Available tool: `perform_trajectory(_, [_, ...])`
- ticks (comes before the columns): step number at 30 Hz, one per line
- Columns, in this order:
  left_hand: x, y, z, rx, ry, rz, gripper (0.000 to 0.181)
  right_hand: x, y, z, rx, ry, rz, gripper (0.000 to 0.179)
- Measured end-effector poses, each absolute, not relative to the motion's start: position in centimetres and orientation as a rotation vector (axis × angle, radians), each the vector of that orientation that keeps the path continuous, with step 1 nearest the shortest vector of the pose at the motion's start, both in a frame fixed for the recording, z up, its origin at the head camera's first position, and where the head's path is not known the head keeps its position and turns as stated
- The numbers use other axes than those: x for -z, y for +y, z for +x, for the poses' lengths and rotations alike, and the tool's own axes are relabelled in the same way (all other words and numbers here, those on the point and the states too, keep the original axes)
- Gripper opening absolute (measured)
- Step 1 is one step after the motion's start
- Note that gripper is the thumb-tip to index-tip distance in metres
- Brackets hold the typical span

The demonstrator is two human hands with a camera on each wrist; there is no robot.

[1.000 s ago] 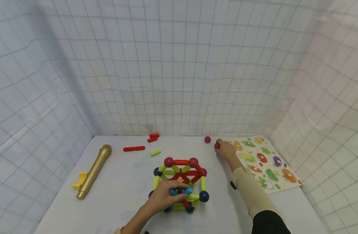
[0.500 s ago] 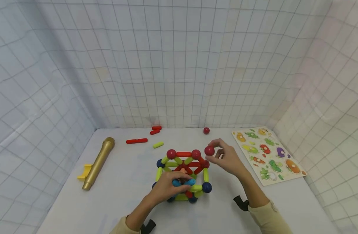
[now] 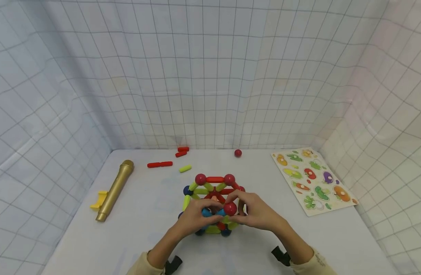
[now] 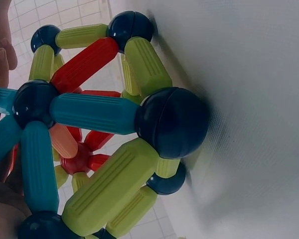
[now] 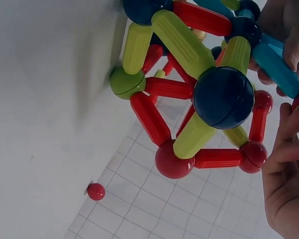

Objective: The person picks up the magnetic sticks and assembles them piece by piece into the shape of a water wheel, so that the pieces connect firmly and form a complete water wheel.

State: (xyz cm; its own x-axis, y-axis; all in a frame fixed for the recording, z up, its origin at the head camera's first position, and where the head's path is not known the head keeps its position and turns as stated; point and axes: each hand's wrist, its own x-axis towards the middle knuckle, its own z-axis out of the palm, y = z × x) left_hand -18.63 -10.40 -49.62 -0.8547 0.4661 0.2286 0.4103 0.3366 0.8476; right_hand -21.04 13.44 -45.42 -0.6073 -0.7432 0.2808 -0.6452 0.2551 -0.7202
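Observation:
A ball-and-rod magnetic construction (image 3: 215, 179) stands on the table, built of red, lime and blue rods joined by red, navy and green balls. My left hand (image 3: 193, 219) reaches over its near side and pinches a blue rod (image 5: 276, 69) that slants out from a navy ball (image 5: 243, 34). Between thumb and fingers, my right hand (image 3: 260, 214) holds a red ball (image 3: 230, 209) right at the outer end of that rod. Other blue rods (image 4: 94, 113) fan out from a navy ball in the left wrist view. The hands hide part of the construction's front.
One loose red ball (image 3: 237, 153) lies at the back. Several loose red rods (image 3: 160, 164) and a lime rod (image 3: 185, 168) are at back left. A gold microphone (image 3: 115, 191) rests on a yellow piece (image 3: 99, 200) at left, a vegetable puzzle board (image 3: 315, 181) at right.
My right hand has picked the red ball up from the table near the puzzle board and brought it left and nearer, to the blue rod. The left hand keeps its hold.

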Motion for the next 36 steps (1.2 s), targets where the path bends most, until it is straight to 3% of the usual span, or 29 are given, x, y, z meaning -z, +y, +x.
perform_trajectory(5, [49.5, -10.9, -18.3, -1.519, 2.575, 0.804, 0.034, 45.5, 13.8, -20.9, 1.242, 2.404, -1.315, 0.044])
perform_trajectory(11, [49.3, -13.8, -16.9, -1.507, 2.695, 0.593, 0.039, 43.8, 14.7, -22.6, 1.145, 2.387, -1.235, 0.062])
perform_trajectory(18, [50.7, -14.6, -16.2, -1.609, 2.734, 0.509, 0.03, 44.1, 15.7, -31.6, 1.005, 2.744, -0.857, 0.029])
perform_trajectory(25, [51.2, -13.9, -15.8, -1.683, 2.732, 0.436, 0.033, 50.2, 14.1, -40.5, 0.586, 2.962, -0.566, 0.039])
perform_trajectory(31, [51.3, -13.8, -15.4, -1.672, 2.701, 0.414, 0.036, 52.9, 12.3, -43.3, 0.364, 2.944, -0.559, 0.051])
perform_trajectory(36, [51.2, -13.9, -15.7, -1.658, 2.728, 0.438, 0.036, 53.0, 11.2, -43.8, 0.214, 2.961, -0.595, 0.035])
